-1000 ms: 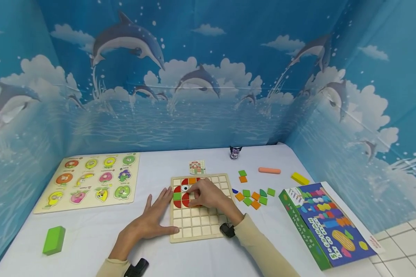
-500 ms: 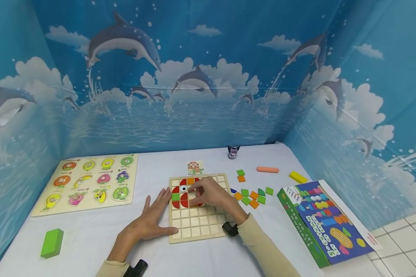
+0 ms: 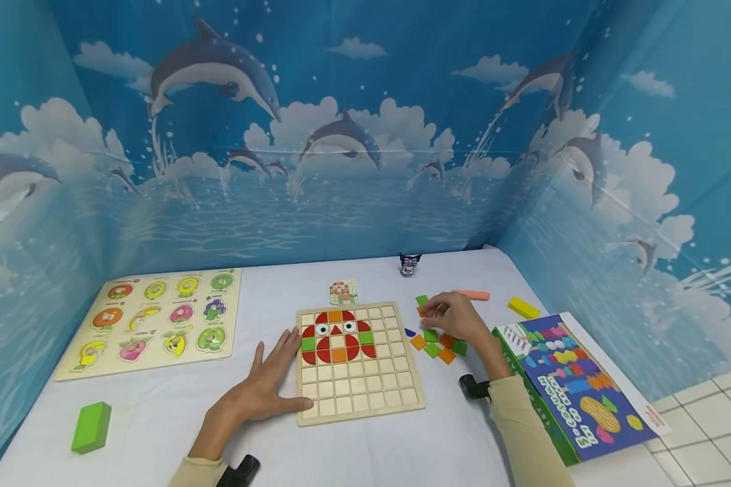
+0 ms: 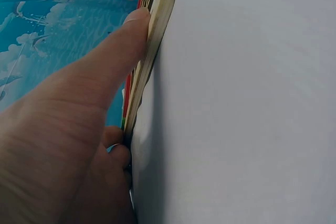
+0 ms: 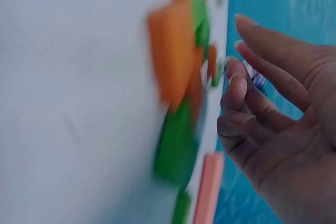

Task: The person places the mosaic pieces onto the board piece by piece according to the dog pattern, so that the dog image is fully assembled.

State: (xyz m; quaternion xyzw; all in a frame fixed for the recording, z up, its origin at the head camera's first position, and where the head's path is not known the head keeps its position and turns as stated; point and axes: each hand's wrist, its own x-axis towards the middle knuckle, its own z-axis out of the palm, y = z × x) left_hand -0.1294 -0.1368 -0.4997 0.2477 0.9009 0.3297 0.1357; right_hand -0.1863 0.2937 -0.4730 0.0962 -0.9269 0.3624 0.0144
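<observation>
A wooden grid board (image 3: 359,389) lies on the white table, its upper cells filled with red, orange, green and eye-marked tiles (image 3: 336,335). My left hand (image 3: 258,392) lies with fingers spread along the board's left edge; in the left wrist view, the thumb (image 4: 113,51) touches the board's edge. Above the loose tiles right of the board hovers my right hand (image 3: 459,318). Its fingers are loosely bent, and the right wrist view shows a gap between thumb and fingers, nothing held. Orange tiles (image 5: 170,51) and green tiles (image 5: 176,140) appear blurred there.
A small picture card (image 3: 343,292) lies behind the board. At left are a fruit puzzle board (image 3: 176,362) and a green block (image 3: 91,427). At right are a figurine (image 3: 409,265), a salmon-coloured stick (image 3: 476,295), a yellow block (image 3: 524,308) and a blue box (image 3: 575,392).
My right hand has moved right, from the grid board to the loose tiles. An orange tile now shows in the lower middle of the pattern. My left hand stays put.
</observation>
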